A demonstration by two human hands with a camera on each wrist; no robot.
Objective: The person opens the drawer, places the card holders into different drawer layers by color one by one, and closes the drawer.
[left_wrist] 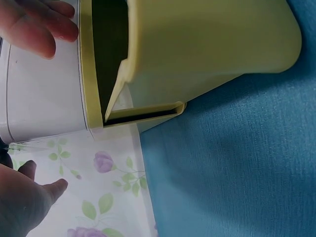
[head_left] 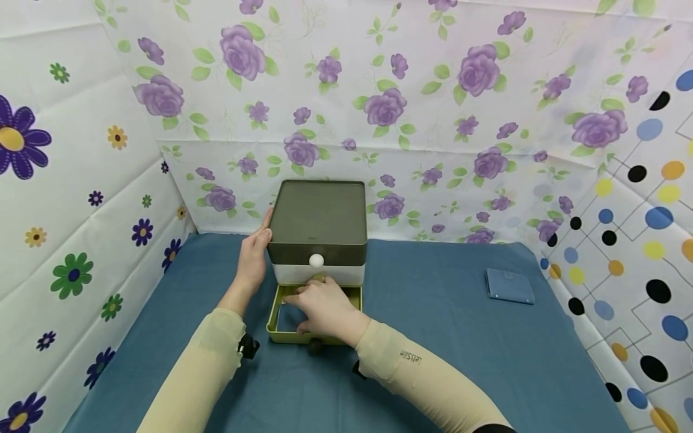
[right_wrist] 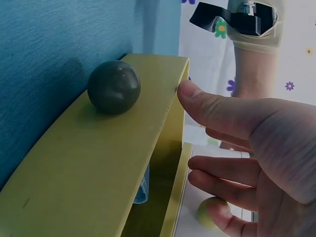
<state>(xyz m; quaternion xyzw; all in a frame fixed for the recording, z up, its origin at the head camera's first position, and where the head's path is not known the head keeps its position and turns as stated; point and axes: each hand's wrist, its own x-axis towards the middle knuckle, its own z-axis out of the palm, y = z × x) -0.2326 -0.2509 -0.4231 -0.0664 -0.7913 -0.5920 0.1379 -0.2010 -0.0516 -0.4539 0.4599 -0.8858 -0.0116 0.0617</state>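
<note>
A small drawer box [head_left: 319,210] has a dark olive top, a white middle drawer [head_left: 287,275] and a pulled-out yellow-green bottom drawer [head_left: 273,337]. Against the box's left side rests my left hand [head_left: 252,255], thumb near the upper edge. My right hand [head_left: 327,310] reaches over the bottom drawer, palm down. In the right wrist view its thumb [right_wrist: 190,91] is at the rim of the drawer front and its fingers extend towards the white drawer's pale green knob [right_wrist: 210,212]. Inside the bottom drawer lies a flat blue thing [head_left: 289,319], partly hidden by the right hand.
A blue wallet [head_left: 509,285] with a small clasp lies on the blue cloth [head_left: 433,337], to the right. Flowered sheets [head_left: 335,108] hang behind the box and at the left; a dotted one [head_left: 644,240] hangs at the right. The bottom drawer's dark knob [right_wrist: 113,88] juts forward.
</note>
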